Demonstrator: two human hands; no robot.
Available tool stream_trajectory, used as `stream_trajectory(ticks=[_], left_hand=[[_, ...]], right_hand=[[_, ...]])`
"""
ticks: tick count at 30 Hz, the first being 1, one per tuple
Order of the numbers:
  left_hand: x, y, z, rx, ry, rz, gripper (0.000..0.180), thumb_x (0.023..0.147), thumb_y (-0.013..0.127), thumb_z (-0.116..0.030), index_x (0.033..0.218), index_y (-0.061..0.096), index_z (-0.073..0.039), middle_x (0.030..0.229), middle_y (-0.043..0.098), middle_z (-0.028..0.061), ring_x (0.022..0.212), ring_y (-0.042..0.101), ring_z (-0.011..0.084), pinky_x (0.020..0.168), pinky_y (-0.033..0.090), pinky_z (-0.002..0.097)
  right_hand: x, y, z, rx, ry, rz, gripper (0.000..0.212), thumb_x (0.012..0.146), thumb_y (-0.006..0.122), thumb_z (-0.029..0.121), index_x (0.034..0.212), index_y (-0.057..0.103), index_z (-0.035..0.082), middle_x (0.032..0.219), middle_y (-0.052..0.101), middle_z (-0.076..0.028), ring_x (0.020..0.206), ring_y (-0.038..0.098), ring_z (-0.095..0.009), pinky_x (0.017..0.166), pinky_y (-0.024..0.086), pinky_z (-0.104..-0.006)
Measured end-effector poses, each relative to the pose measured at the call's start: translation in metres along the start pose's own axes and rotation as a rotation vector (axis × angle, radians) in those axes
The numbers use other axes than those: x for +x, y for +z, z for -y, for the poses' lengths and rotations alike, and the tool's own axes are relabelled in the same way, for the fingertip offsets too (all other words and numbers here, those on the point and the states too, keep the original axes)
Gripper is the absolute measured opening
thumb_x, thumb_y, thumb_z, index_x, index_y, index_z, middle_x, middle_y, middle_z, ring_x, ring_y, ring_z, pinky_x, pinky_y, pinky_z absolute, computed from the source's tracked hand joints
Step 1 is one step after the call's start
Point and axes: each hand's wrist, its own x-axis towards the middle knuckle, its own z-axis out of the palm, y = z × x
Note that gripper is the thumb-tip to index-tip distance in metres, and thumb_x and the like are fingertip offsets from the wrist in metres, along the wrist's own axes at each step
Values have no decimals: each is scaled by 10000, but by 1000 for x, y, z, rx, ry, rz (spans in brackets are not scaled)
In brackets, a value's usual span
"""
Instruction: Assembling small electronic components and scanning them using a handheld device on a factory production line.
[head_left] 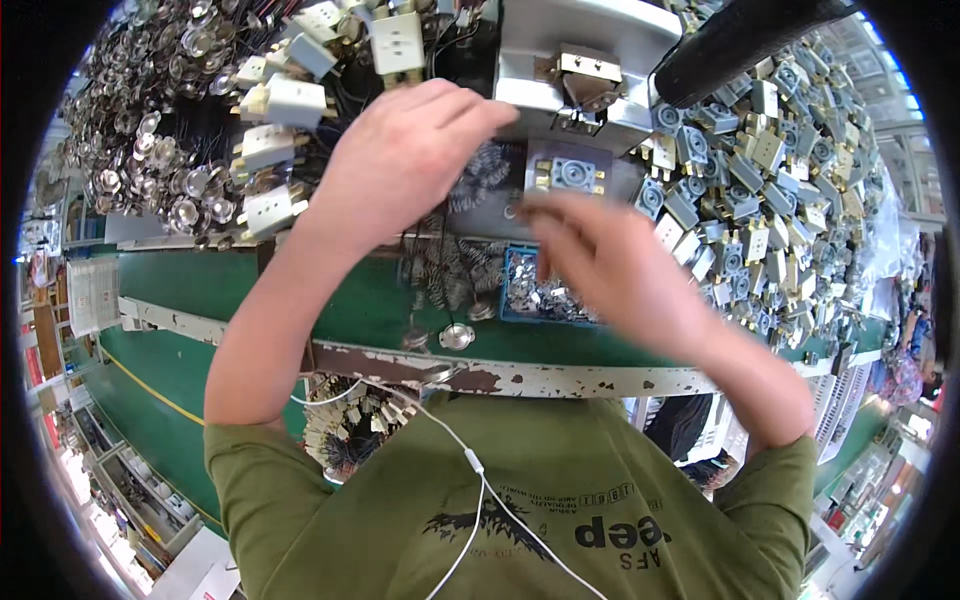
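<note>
My left hand (425,135) is raised over the bench, its fingers drawn together and pointing right toward a metal press fixture (588,68). Coiled springs (485,168) lie just below those fingers. My right hand (610,265) is smeared by motion, with curled fingers pointing left; anything in its fingertips is too small to make out. Close above that hand, a grey socket block (573,175) with brass terminals sits face up on a metal plate (540,152). Beneath the right hand stands a blue tray (506,292) of small metal parts, partly hidden by it.
Round metal caps (150,150) on dark wires pile up at the left, beside white socket blocks (290,100). Many grey blocks (745,170) heap at the right. A black tube (740,50) slants over the back. One loose cap (457,336) lies near the bench's chipped edge (540,380).
</note>
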Motion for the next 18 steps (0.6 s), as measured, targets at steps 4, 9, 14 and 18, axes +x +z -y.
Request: stream_trajectory(ticks=[4,9,14,18], left_hand=[[6,1,7,-66,-44,-6,240,905,722,-85,1126,627,-73,885,669,73,867,669,267,790,527,398],[9,-10,-5,-199,13,-3,247,804,765,-50,1044,709,-72,925,686,50,881,679,261,785,530,391],[28,-1,-42,-263,-99,68,197,810,747,-65,1006,730,-61,946,684,49,899,680,263,801,543,385],[43,26,-46,-320,-106,91,173,850,738,-104,1013,705,-56,944,679,74,907,680,279,803,547,396]], right_hand=[[-54,15,-14,-135,67,117,348,1044,557,121,1371,603,11,744,699,-79,623,637,-125,619,521,-312],[-35,-23,-6,495,247,136,433,1037,596,72,1456,534,-16,935,717,-55,870,652,-83,785,533,-265],[-36,-27,-18,35,14,91,456,969,714,102,1399,576,33,792,640,-28,768,636,-87,692,521,-287],[-51,-2,-42,185,71,-45,424,962,712,34,1364,575,50,779,618,-17,716,591,-71,663,486,-247]])
